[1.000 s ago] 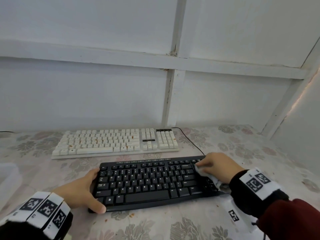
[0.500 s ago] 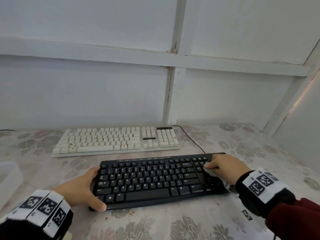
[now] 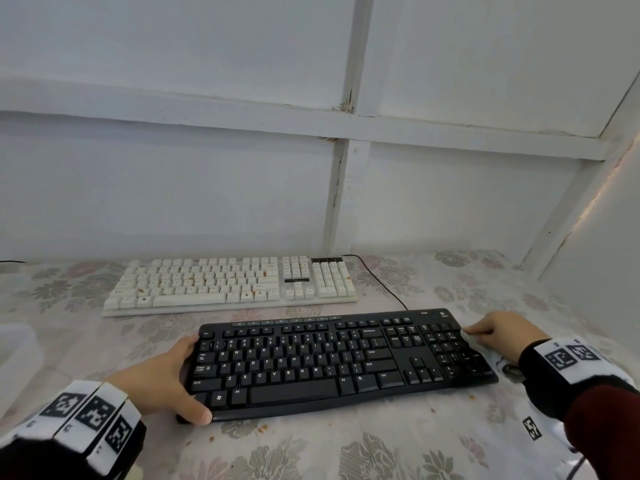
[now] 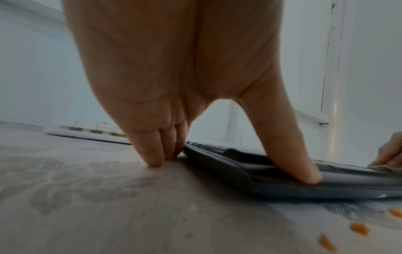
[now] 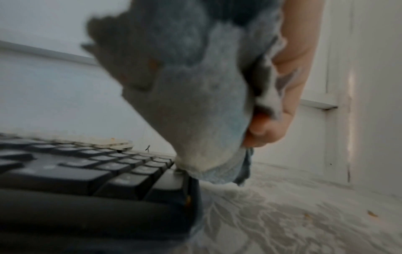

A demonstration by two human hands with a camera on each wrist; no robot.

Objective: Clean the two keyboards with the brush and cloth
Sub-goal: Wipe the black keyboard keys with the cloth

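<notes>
At the near left, our left hand (image 3: 157, 382) braces the left end of the black keyboard (image 3: 332, 362): the thumb lies on its front lip and the fingers (image 4: 152, 154) stand close together against its left edge, tips down on the flowered tablecloth (image 3: 311, 452). Behind it, toward the wall, the white keyboard (image 3: 228, 284) lies flat with orange specks on its keys, its black cable (image 3: 381, 282) running right. At the right end of the black keyboard, our right hand (image 3: 498, 336) has its fingers curled round a pale cloth (image 5: 191, 106), pressing it on the keyboard's right edge beside the number pad. Orange crumbs (image 4: 359, 228) dot the tablecloth in front. We see no brush
</notes>
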